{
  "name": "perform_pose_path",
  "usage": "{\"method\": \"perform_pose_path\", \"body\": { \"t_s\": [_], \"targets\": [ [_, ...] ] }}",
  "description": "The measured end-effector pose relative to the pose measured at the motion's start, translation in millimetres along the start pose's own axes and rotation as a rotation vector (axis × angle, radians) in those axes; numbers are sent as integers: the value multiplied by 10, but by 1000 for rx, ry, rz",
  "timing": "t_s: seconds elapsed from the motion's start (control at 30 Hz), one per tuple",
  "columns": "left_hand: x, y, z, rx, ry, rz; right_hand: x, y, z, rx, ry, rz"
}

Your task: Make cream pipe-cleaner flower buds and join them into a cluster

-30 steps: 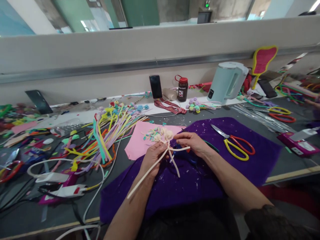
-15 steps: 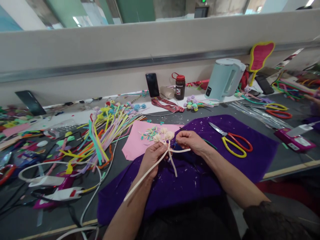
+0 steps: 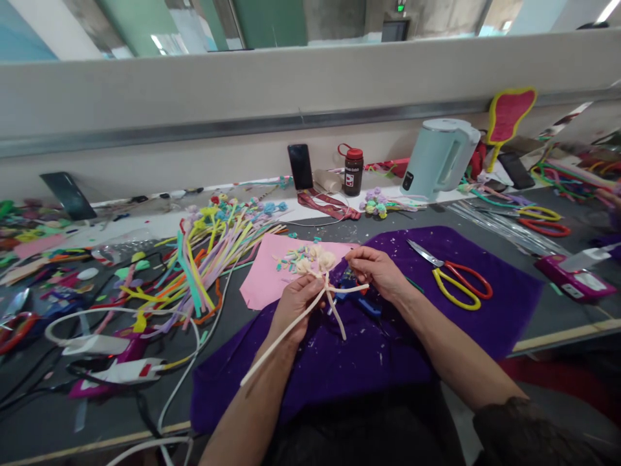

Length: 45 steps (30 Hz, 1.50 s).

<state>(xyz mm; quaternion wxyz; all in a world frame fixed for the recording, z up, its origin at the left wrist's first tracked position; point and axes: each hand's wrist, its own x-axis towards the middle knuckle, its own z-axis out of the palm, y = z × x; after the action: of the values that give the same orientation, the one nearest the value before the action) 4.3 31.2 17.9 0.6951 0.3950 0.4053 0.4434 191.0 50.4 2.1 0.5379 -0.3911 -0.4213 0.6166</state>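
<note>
My left hand (image 3: 295, 305) is closed around a small bunch of cream pipe-cleaner flowers (image 3: 326, 261). Fluffy heads stand above its fingers, and several bare stems (image 3: 279, 343) splay out below, one long and slanting down left. Just right of the heads, my right hand (image 3: 377, 268) has thumb and fingers pinched together; anything between them is too small to make out. Under that hand lies a blue tool (image 3: 371, 307), possibly a glue gun, partly covered. Both hands are over a purple cloth (image 3: 310, 382). Small green and yellow bits lie on a pink sheet (image 3: 262, 278) behind them.
Red-and-yellow scissors (image 3: 458, 278) lie on the cloth at right. Colourful pipe cleaners (image 3: 204, 265) are heaped at left, near a looping white cable (image 3: 167, 408). A phone (image 3: 300, 167), a bottle (image 3: 353, 173) and a pale kettle (image 3: 439, 158) stand at the back.
My right hand has shifted slightly right and up from the flower heads, and more of the blue tool shows beneath it. My left hand still holds the bunch. The view has tilted slightly.
</note>
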Motion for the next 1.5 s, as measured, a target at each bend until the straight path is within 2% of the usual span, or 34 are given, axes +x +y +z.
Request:
{"method": "perform_pose_path", "body": {
  "t_s": [0.23,0.43,0.7,0.77,0.93,1.0,1.2,1.33,1.4,1.5],
  "targets": [
    [-35,30,39,28,-18,-34,-56,-36,61,-61,-139,44],
    [-36,19,60,57,-31,-44,-64,14,99,-50,-202,126],
    [-22,-31,64,72,-36,-28,-80,15,112,-37,-208,151],
    [-25,-22,63,46,-7,-6,-84,-24,93,-12,-187,109],
    [-61,19,59,15,66,55,-43,-143,-40,149,5,-82],
    [-83,32,63,15,74,79,-22,-168,-80,184,19,-107],
    [-135,38,89,-3,97,157,-92,-171,-6,-38,50,-145],
    [-161,25,90,-8,34,165,-220,-259,67,-204,-94,-139],
    [-180,26,94,89,-5,169,-268,-303,90,-314,-208,-133],
    [-217,40,110,284,-48,264,-291,-297,129,-429,-361,-103]
  ]
}}
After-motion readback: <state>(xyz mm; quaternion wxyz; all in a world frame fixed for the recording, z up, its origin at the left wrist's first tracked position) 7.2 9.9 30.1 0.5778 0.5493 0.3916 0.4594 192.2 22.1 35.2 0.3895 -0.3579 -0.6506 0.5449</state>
